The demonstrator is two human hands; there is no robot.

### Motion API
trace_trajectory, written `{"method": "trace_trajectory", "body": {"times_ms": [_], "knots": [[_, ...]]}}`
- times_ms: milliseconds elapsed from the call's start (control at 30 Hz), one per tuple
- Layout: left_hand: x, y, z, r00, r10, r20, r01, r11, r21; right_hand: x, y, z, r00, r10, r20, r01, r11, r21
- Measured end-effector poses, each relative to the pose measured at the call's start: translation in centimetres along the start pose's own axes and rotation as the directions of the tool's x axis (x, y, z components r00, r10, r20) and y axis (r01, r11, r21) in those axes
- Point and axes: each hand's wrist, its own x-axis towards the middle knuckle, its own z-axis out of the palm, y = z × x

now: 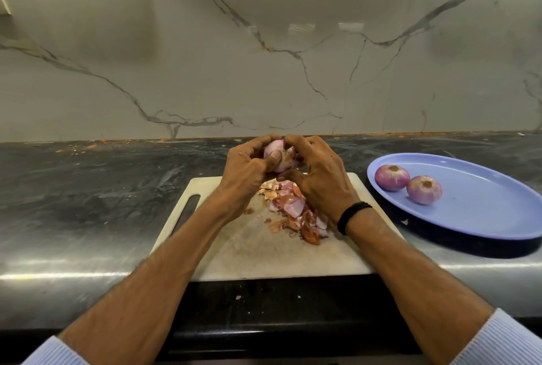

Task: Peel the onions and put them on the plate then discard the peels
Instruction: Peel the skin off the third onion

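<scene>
**Peeling an onion over the board**

You are holding the onion at the centre of the frame, just above the far edge of the board, with both hands wrapped round it. Your left hand is cupping it, with the fingers curling over the top and the thumb pressing on its near face. Your right hand is gripping the other side with bent fingers. A loose flap of skin is showing between the two hands. Your knuckles are hiding the right fingertips, so I cannot tell whether they are pinching that flap.

The peels are lying in a heap on the board, directly under your hands. Two peeled onions are sitting side by side on the left part of the plate, at the right of the frame.

Judging from this, you are partway through:
- **Grip:** Let the left hand do the holding and turning, and let the right hand do the pulling.
- **Peeling:** Take the flap close to where it joins and draw it toward the root, so it is coming off in one sheet, not in crumbs.
- **Position:** Work low over the heap, so scraps are falling onto the board and not the counter.
- **Before plating:** Check the root end for dry bits before you carry the onion to the plate.
</scene>
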Motion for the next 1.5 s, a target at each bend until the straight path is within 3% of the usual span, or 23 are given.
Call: {"method": "trace_trajectory", "body": {"times_ms": [133,300,467,933,1133,1267,1500], "knots": [[-0.1,0.0,0.2,1.0,0.001,0.009,-0.001,1.0,-0.001,0.0,0.3,-0.1,1.0,0.006,0.008,-0.006,1.0,-0.015],[0.4,0.7,-0.1,1.0,-0.004,-0.014,0.003,0.992,-0.128,-0.3,-0.3,0.3,0.997,-0.012,-0.075,0.005,0.996,-0.088],[0.0,0.7,-0.1,1.0,0.017,-0.016,-0.018,0.994,-0.105,0.3,-0.5,0.3,0.993,0.074,-0.097,-0.075,0.997,-0.012],[0.0,0.1,0.2,0.999,0.045,-0.01,-0.045,0.999,0.01,0.2,0.0,0.2,0.996,-0.023,-0.086,0.021,1.0,-0.022],[-0.2,0.1,0.4,0.999,0.031,-0.012,-0.031,0.999,-0.013,0.1,0.2,0.2,0.999,-0.011,-0.051,0.01,1.0,-0.016],[-0.1,0.7,0.3,1.0,0.015,-0.015,-0.017,0.995,-0.1,0.0,0.1,0.3,0.993,-0.005,-0.118,0.0,0.999,-0.041],[-0.1,0.2,0.1,0.994,0.109,0.021,-0.111,0.99,0.089,0.2,0.1,0.5,0.998,0.049,-0.051,-0.049,0.999,0.002]]}}
